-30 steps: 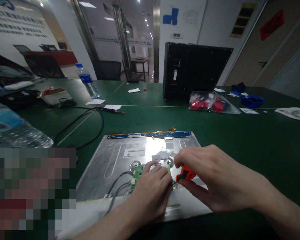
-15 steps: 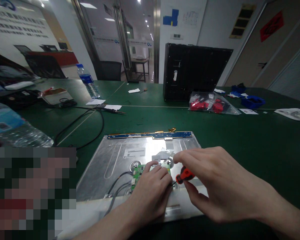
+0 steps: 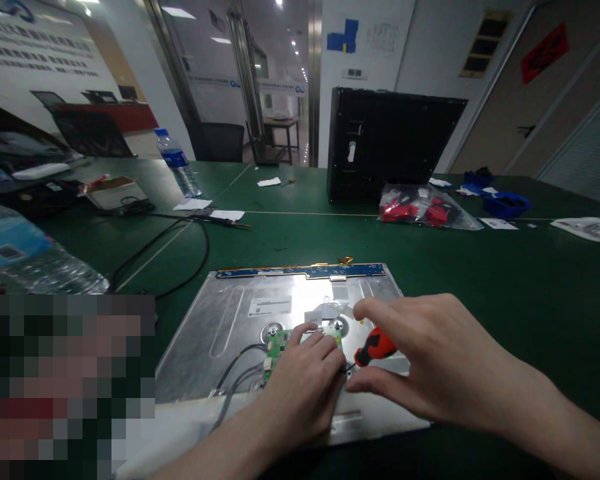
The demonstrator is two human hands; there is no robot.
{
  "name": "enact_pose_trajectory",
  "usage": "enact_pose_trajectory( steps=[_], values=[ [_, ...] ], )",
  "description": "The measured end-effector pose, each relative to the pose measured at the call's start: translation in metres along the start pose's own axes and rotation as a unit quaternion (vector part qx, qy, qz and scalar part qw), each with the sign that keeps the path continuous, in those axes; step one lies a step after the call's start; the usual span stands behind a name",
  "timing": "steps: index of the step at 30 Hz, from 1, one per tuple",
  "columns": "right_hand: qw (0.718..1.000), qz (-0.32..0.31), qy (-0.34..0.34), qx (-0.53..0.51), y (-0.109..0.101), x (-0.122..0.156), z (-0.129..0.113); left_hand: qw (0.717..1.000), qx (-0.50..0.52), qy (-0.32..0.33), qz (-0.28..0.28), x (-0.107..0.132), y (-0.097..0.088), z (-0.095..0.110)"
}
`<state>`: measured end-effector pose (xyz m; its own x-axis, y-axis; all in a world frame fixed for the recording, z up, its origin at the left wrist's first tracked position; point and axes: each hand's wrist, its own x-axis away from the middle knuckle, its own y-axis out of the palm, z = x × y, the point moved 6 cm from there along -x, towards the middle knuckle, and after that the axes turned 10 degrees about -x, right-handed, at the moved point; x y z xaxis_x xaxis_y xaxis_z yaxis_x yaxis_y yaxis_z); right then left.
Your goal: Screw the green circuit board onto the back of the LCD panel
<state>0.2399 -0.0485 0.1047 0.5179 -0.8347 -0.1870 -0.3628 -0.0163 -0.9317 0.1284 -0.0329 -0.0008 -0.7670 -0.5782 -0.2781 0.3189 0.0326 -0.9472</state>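
Observation:
A green circuit board lies on the silver metal back of a display panel. My left hand rests on the board with its fingers curled over it; its thumb is hidden. Beside it, my right hand holds a red and black screwdriver, whose handle runs back into the hand. Thumb and index finger stand apart on either side of that handle. The thin shaft points left toward my left fingertips, and its tip is hidden there. Dark cables leave the board's left side.
A large water bottle lies at left, above a pixelated patch. Farther back are an upright bottle, a black cable, a black monitor-like box, and a plastic bag with red parts. A blue strip board edges the panel.
My right thumb and index finger have spread wider apart around the screwdriver, and more of its handle shows. My left hand stays on the circuit board.

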Motion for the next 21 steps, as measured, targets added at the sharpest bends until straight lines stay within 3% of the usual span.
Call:
enact_pose_trajectory(
  steps=[3, 9, 17, 21],
  values=[
    [1.000, -0.008, -0.003, 0.018, 0.0023, -0.0003, 0.0017, 1.000, 0.000, -0.002, 0.004, -0.0001, -0.0010, -0.0003],
    [0.998, -0.035, -0.013, -0.048, -0.0043, 0.0017, -0.0035, 1.000, -0.002, -0.002, -0.010, -0.0007, 0.0008, -0.0009],
    [0.999, -0.021, -0.018, -0.030, 0.0013, -0.0036, 0.0020, 1.000, -0.003, -0.001, -0.011, -0.0005, 0.0012, -0.0003],
    [0.994, -0.048, -0.025, -0.091, 0.0010, -0.0006, -0.0013, 1.000, -0.004, -0.002, -0.015, -0.0006, 0.0015, -0.0006]
  ],
)
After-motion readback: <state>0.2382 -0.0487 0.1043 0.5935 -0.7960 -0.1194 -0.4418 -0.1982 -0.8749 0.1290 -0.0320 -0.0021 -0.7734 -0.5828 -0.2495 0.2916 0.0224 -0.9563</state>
